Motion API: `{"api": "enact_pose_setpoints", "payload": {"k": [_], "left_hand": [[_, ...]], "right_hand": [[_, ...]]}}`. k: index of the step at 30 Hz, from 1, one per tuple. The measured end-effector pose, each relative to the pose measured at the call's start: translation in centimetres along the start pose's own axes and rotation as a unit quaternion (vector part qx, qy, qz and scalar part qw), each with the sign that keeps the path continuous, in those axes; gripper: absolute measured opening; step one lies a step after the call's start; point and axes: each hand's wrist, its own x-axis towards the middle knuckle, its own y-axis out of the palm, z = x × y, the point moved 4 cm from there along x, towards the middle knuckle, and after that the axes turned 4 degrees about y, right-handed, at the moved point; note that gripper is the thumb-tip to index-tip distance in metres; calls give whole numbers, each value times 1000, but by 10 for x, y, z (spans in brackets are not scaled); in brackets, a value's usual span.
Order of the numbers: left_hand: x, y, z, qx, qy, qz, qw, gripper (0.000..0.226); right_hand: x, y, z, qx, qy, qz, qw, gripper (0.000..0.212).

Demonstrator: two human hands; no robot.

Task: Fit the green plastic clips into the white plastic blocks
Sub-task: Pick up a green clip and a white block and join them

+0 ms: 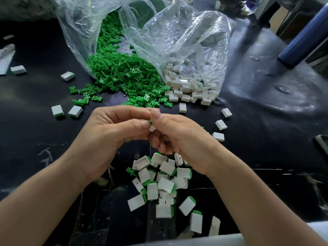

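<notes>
White block with green clip pinched between left hand and right hand, over the fitted pile.

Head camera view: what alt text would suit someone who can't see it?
A left hand and right hand pinch a white block and green clip above a black table. Finished pieces lie below; green clips and white blocks spill from clear bags behind.

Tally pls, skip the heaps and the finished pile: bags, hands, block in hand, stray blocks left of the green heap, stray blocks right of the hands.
Clear bags: 2
Hands, left and right: 2
Held block: 1
Stray blocks left of the green heap: 4
Stray blocks right of the hands: 4
Total: 13
</notes>
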Motion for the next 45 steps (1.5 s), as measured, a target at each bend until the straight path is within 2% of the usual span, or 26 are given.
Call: {"api": "enact_pose_setpoints", "payload": {"k": [12, 16, 35, 37, 41, 45], "left_hand": [[-1, 0, 7, 0, -28, -31, 999, 17], [-1, 0, 9, 4, -44, -37, 998, 13], [-1, 0, 10, -46, -44, -40, 997, 22], [-1, 0, 10, -44, -44, -34, 997, 18], [0, -2, 11, -40, -55, -25, 997, 15], [0, -2, 8, -30, -44, -31, 998, 11]], "right_hand": [[1, 2, -3, -80, -6, -40, 996, 37], [3, 0, -6, -68, 0, -50, 996, 34], [2, 2, -5, -138, -41, -104, 984, 36], [3, 2, -5, -135, -36, -98, 985, 35], [5, 1, -7, -121, -27, -92, 988, 40], [4, -5, -4, -176, -43, -121, 976, 54]]}}
